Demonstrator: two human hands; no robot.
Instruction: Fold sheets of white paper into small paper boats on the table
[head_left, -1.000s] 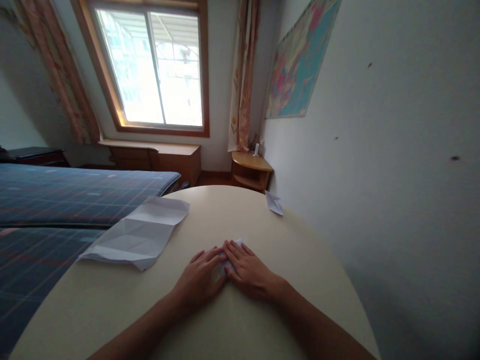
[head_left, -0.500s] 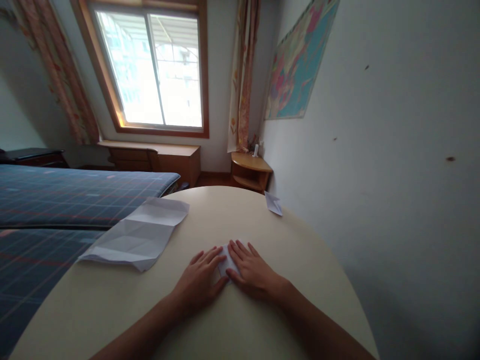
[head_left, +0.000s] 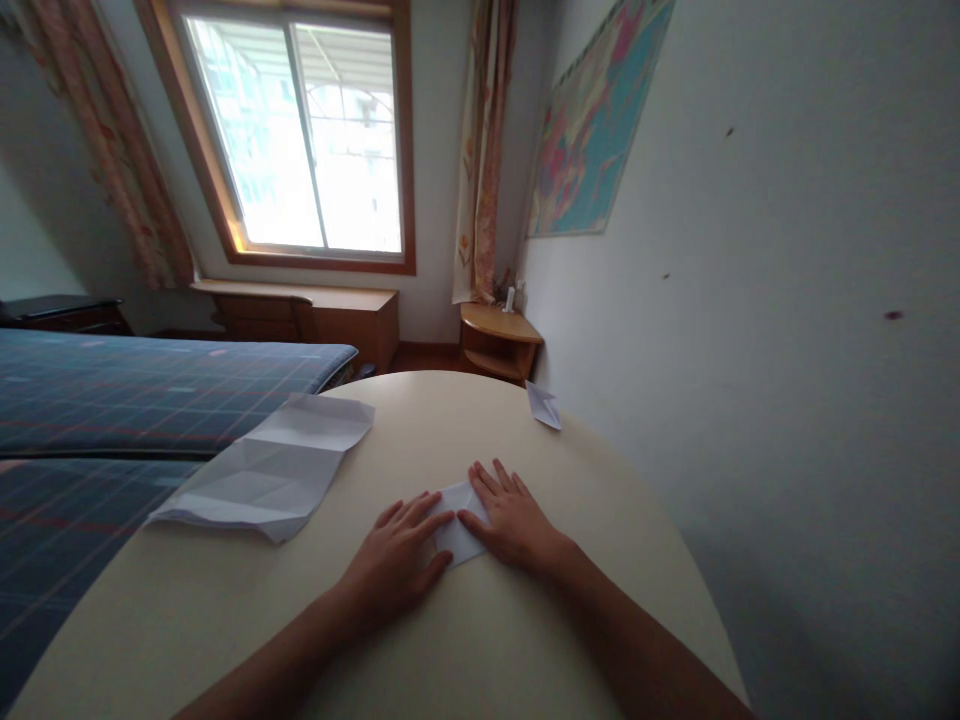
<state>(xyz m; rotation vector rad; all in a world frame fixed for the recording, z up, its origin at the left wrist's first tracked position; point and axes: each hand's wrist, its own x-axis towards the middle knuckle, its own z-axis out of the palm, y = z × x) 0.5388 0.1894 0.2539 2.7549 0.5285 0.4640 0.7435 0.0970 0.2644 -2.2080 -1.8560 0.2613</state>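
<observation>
A small folded white paper (head_left: 459, 530) lies flat on the round cream table (head_left: 420, 430). My left hand (head_left: 397, 560) rests on its left edge with fingers stretched out flat. My right hand (head_left: 510, 518) lies on its right side, fingers spread and pressing down, thumb on the paper. Neither hand grips anything. Part of the paper is hidden under both hands.
A larger creased white sheet (head_left: 270, 472) hangs over the table's left edge toward a plaid-covered bed (head_left: 112, 400). A small folded paper piece (head_left: 543, 405) sits at the far right rim by the wall. Beyond are a corner shelf (head_left: 498, 340), desk and window.
My right hand has slid to the right and farther away across the small paper, uncovering more of it. My left hand stays nearly in place.
</observation>
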